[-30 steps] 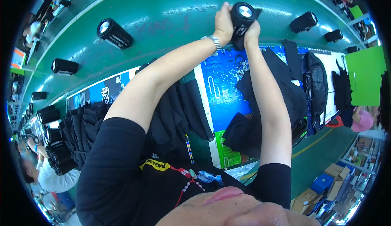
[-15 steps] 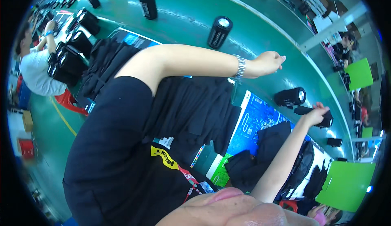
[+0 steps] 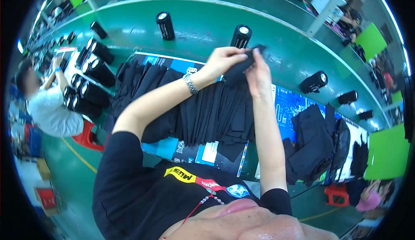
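Note:
Both my hands meet over the far edge of the table around a small black piece of cloth. My left hand, with a metal watch at its wrist, pinches the cloth's left edge. My right hand grips its upper right side between thumb and fingers. Just behind them a black cylindrical speaker with a shiny round end stands on the green belt, partly covered by the cloth and fingers. Under my arms lies a wide row of flat black cloth pieces, overlapping one another.
More black speakers stand or lie along the green belt, one at left and one at right. A loose black cloth heap is on the right. Speakers cluster at left near a seated person and a red stool.
My hands were apart, the left stretched over the belt and the right far right by a speaker. They have come together at the middle, now holding the cloth. The view has shifted.

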A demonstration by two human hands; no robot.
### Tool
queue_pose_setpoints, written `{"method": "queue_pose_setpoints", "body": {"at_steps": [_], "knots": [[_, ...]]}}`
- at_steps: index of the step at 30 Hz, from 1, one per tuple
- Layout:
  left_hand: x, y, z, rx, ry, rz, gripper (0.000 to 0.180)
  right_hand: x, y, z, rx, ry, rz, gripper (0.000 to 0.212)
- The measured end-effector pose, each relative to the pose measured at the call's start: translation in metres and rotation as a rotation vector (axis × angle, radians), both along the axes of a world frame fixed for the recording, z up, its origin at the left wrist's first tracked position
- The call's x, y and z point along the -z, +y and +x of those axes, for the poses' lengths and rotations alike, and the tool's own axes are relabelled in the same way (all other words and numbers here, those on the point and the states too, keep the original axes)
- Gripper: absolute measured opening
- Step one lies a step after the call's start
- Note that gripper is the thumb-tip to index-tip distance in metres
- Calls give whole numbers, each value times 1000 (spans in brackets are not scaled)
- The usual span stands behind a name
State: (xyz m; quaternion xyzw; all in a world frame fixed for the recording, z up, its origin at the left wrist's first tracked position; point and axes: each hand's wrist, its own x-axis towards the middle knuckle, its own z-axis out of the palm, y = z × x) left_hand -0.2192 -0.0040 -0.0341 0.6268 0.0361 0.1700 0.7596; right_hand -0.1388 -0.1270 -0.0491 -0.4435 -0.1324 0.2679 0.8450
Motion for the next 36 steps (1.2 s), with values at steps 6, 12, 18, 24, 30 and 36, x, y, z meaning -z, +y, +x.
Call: {"method": "queue_pose_setpoints", "body": {"at_steps": [6,12,18,24,30,36], "knots": [[39,26,-1,-164,38,-238,25,28,0,-26,-38,-23,79,26],[53,16,3,-354,-205,720,19,43,2,-25,-128,85,80,22],[38,15,-4,-355,-212,605,19,42,7,-24,116,48,59,22],[19,13,-18,71,-25,-274,36,48,3,-27,130,-21,57,22],[8,20,-17,128,-44,-1,30,10,5,-43,152,-370,-66,24],[-19,38,-12,451,-113,-401,24,-36,-23,-20,123,-303,25,14]]}}
